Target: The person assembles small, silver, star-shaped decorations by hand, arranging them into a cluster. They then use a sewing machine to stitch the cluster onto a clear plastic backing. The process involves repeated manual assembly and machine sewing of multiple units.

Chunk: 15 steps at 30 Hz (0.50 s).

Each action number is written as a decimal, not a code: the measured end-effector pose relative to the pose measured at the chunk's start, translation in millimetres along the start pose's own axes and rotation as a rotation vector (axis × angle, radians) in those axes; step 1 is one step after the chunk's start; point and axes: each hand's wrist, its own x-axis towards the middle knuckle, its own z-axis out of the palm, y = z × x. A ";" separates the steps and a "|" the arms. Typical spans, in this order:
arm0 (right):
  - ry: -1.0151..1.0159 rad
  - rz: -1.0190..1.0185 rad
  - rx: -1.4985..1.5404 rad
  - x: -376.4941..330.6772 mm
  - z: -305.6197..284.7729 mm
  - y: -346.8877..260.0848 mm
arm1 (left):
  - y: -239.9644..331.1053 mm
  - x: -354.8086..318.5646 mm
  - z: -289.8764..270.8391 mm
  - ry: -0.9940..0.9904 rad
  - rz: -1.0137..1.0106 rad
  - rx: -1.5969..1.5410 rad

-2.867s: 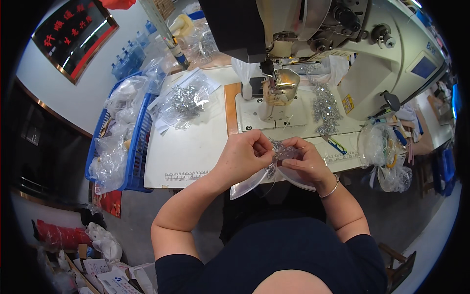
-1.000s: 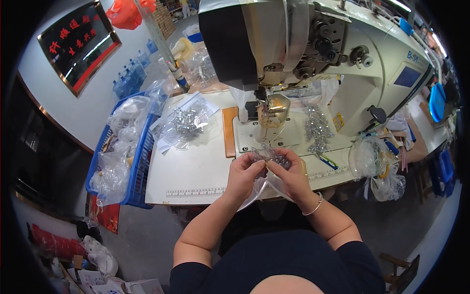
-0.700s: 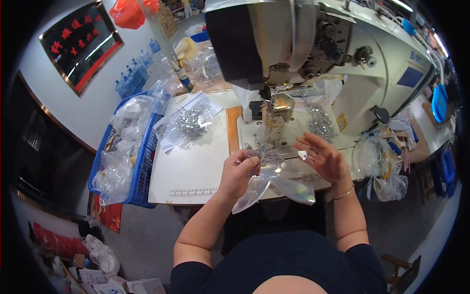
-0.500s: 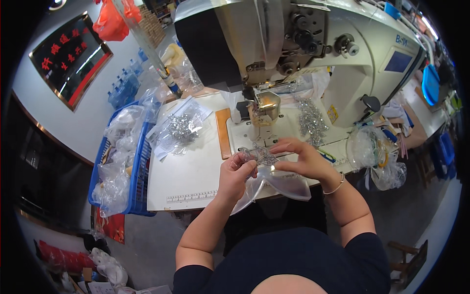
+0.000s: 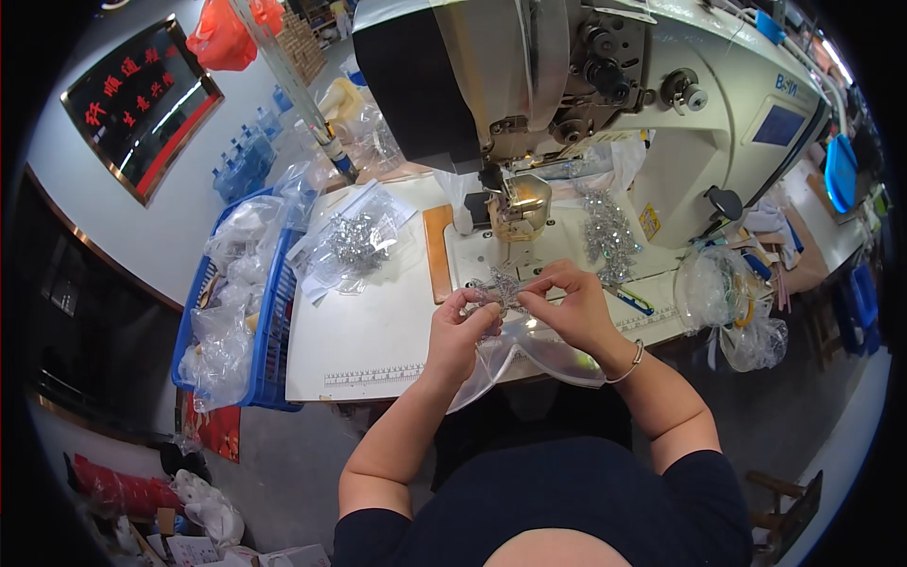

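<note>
A glittering silver appliqué with pointed, leaf-like lobes is held up between my hands, just in front of the sewing machine's needle area. My left hand pinches its left side between thumb and fingers. From the other side, the thumb and fingertips of my right hand close on its right edge. Below them, a clear plastic sheet with curved edges hangs over the table's front edge. Sparkling silver pieces lie heaped right of the needle area, and more silver pieces rest on plastic bags at left.
An orange-brown strip lies left of the machine's plate. A small cutter is right of my right hand. Beside the table's left edge stands a blue basket of plastic bags. Clear bags hang at the table's right.
My right hand's fingers, apart before, have closed onto the appliqué's right side. My left hand keeps its pinch. The whole view has shifted slightly.
</note>
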 end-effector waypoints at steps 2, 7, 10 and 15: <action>0.034 -0.074 -0.043 -0.5 1.6 3.0 | 2.8 -1.6 3.3 0.025 -0.044 -0.034; 0.056 -0.161 -0.093 -1.1 3.2 -2.1 | -3.1 1.8 0.0 -0.068 0.009 -0.147; 0.029 -0.087 -0.005 -2.4 4.2 -6.4 | -3.1 6.0 -3.5 -0.189 0.016 -0.203; -0.033 0.078 0.179 -3.3 6.2 -1.4 | -4.3 7.2 -3.1 -0.309 0.026 -0.339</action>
